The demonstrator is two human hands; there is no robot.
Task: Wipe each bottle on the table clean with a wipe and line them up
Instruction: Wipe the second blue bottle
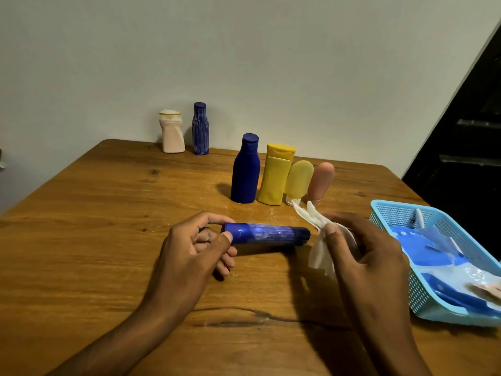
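My left hand point(195, 248) grips one end of a blue cylindrical bottle point(271, 234), held sideways just above the wooden table point(108, 218); white smears streak its middle. My right hand point(360, 245) pinches a crumpled white wipe point(320, 248) just right of the bottle's other end. Behind them stand a dark blue bottle point(245, 172), a yellow bottle point(276, 176), a pale yellow tube point(298, 180) and a pink tube point(321, 180), side by side. At the table's back edge stand a white bottle point(171, 132) and a smeared blue bottle point(200, 128).
A light blue plastic basket point(393, 221) sits at the table's right, holding a blue wipes packet and a small white item. A pale wall runs behind the table. A dark doorway is at the far right.
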